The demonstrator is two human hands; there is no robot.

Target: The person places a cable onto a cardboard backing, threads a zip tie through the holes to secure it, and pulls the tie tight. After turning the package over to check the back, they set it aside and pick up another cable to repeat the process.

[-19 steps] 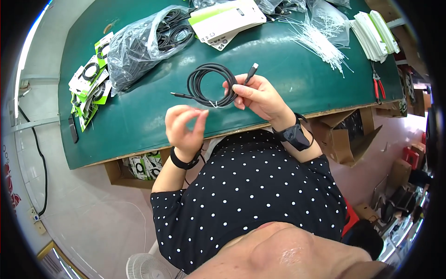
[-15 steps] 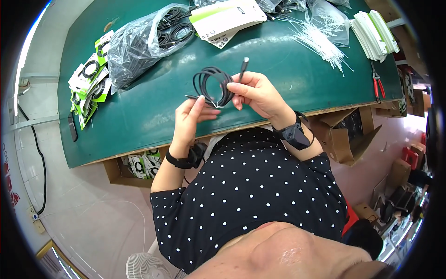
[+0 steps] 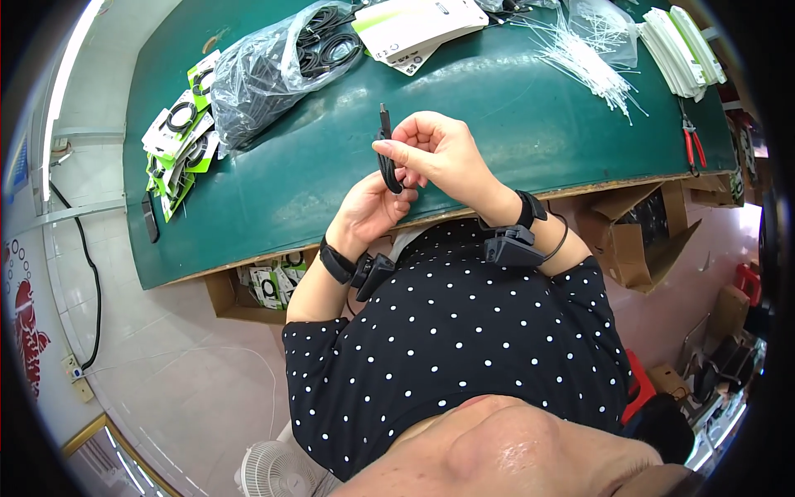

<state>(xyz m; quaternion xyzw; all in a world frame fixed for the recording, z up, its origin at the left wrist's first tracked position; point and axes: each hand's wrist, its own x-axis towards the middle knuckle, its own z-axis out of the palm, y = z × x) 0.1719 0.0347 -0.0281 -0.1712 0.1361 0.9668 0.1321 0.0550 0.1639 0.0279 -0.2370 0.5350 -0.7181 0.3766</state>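
Note:
A coiled black cable [image 3: 387, 166], seen nearly edge-on, is held up over the near part of the green table. One plug of it points away from me at the top. My right hand [image 3: 439, 153] pinches the coil near that plug between thumb and fingers. Lower down, my left hand [image 3: 373, 207] has its fingers closed round the bottom of the same coil. Part of the coil and some fingertips are hidden behind the hands.
On the green table [image 3: 281, 207] lie carded cables [image 3: 178, 124], a clear bag of black cables [image 3: 265, 74], blank-backed cards [image 3: 422, 29], white cable ties [image 3: 588, 66], stacked cards [image 3: 675, 54] and red-handled pliers [image 3: 693, 145]. Cardboard boxes [image 3: 621, 244] stand below the edge.
The coil has turned from facing me to nearly edge-on. My left hand has come up under it and closed on its lower part; the right hand has shifted slightly left relative to the table.

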